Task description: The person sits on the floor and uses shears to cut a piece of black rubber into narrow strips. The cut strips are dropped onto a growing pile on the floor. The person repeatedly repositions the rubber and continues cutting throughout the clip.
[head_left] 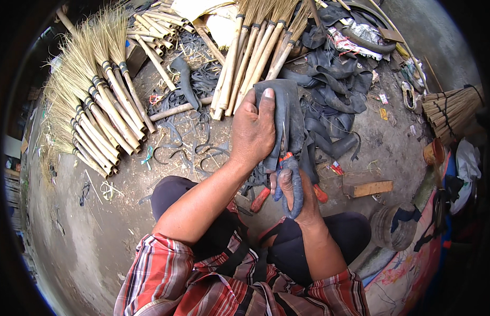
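My left hand (252, 131) is closed around a piece of black rubber inner tube (287, 113), fingers wrapped over its left edge and the thumb pressed flat near its upper edge. The hand holds the rubber up off the ground, in front of my knees.

My right hand (293, 188) is closed on the handles of a pair of scissors (285, 158). The handles are wrapped in dark rubber, with a little orange showing near the pivot. The blades point up into the lower edge of the rubber piece; whether they stand open or shut I cannot tell, since the rubber hides them.

I sit low, in a red plaid shirt (203, 279) and dark trousers, on a bare concrete floor (87, 247).

- Left edge of the floor: a row of grass brooms (95, 105) with pale stick handles, lying fanned.
- Far edge, centre: a second group of brooms (255, 52), handles toward me.
- Far right: a heap of black rubber tubes (334, 79).
- Just beside my right hand: a wooden block (368, 188).
- Right edge: a tied bundle of brown sticks (453, 110).
- Between the brooms and my knees: thin rubber strips (187, 150) scattered on the floor.
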Motion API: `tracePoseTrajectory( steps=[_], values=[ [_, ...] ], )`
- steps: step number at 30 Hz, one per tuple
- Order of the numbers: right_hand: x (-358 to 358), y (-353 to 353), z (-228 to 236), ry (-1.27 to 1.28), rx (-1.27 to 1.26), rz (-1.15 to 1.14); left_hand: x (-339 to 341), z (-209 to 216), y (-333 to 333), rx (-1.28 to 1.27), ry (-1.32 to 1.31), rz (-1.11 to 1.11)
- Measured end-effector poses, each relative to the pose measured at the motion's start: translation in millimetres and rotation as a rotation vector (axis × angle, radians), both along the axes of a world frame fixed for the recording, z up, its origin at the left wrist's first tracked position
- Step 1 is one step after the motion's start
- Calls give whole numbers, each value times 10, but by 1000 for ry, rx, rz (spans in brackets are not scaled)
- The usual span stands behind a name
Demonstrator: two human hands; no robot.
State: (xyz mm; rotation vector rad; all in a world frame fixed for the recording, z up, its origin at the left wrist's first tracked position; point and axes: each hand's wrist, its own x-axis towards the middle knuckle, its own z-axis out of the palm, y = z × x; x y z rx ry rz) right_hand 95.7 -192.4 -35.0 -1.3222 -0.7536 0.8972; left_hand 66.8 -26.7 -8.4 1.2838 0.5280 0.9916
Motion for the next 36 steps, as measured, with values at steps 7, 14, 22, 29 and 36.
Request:
tracePoseTrajectory(
  steps=[7,14,22,29,36],
  values=[
    [43,-70,50,53,-41,-41,32,-74,-99,40,12,-16],
    [32,-71,87,-14,-198,3,-95,57,290,-596,-92,-161],
    [-99,-24,8,89,-104,51,-56,32,216,-71,-4,101],
    [-12,34,-56,-43,17,17,-29,13,71,116,110,50],
    [-31,-70,91,-107,-95,-8,20,-3,88,-42,-13,-39]
  ],
)
